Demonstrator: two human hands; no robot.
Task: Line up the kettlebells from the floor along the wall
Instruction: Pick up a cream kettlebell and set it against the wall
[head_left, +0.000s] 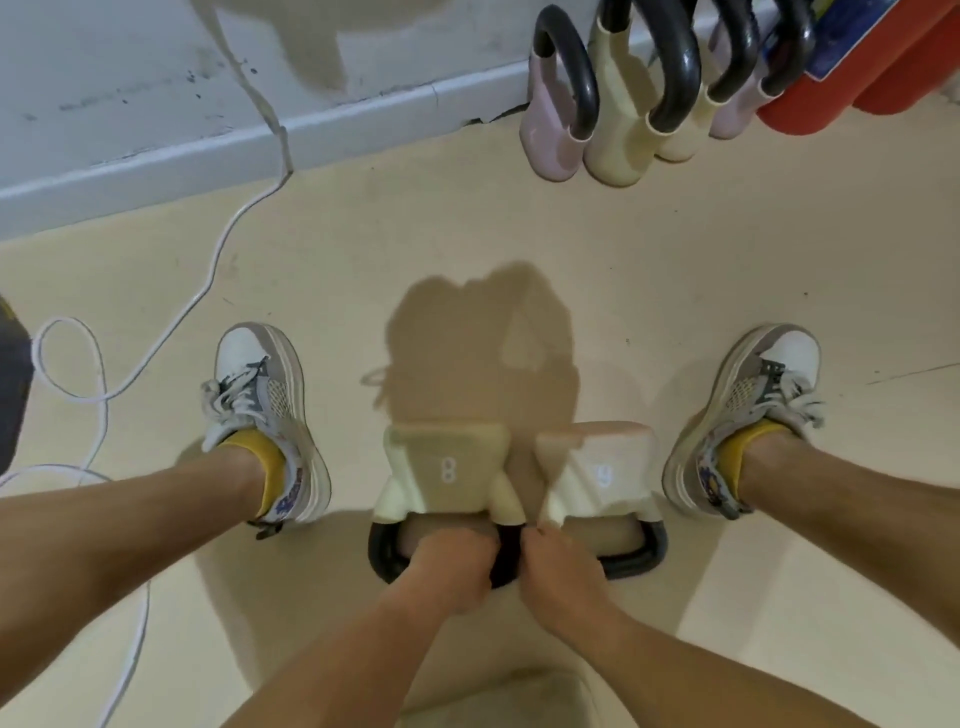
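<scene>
Head view: left hand (451, 566) wrapped tight round black handle of cream kettlebell marked 8 (444, 475), right hand (558, 566) likewise closed on handle of paler kettlebell (597, 470). Both between the shoes, well apart from row at wall (613, 104). Probably lifting both: keep back straight, carry low, set down just beside pink kettlebell (553, 135), clear of white cable (218, 260).

At six o'clock, two cream kettlebells (444, 475) with black handles (384, 551), one marked with a white 8. At one o'clock, pink (550, 140) and pale yellow ones (621, 140) beside a red cylinder (810, 104). White-and-grey shoes (265, 410), yellow socks (260, 457), white cable (208, 280), beige floor (415, 234).
</scene>
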